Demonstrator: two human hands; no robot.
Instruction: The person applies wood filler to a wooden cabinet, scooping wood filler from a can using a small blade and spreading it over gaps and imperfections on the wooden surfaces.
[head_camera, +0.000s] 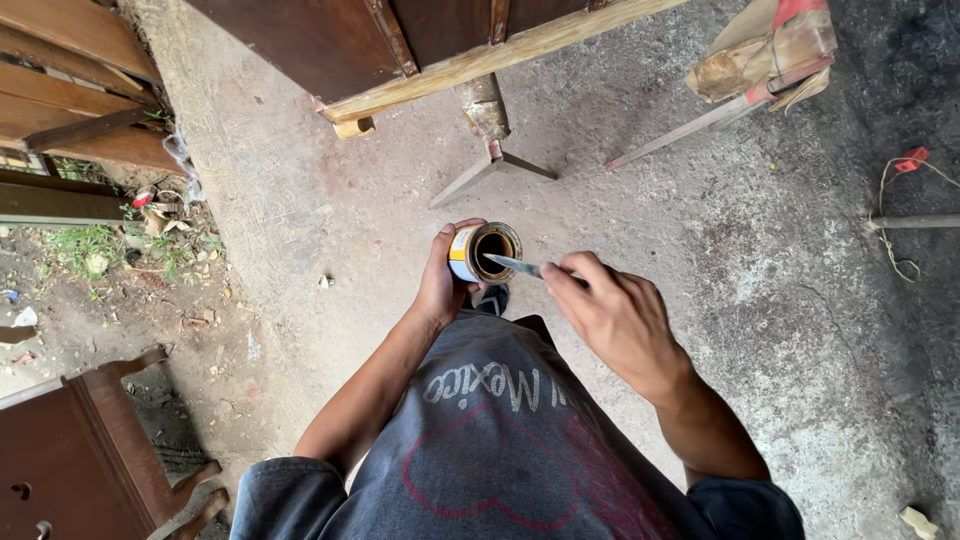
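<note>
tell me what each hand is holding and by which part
The left hand grips a small open can around its side wall. The right hand holds a thin metal blade by its rear end, the tip at the can's mouth.

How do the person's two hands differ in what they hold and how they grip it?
The left hand wraps round a small open can, gripping it from the side; the right hand pinches a thin flat blade. The left hand holds the can tilted, while the right hand points the blade's tip into the can's mouth. Both are bare.
</note>
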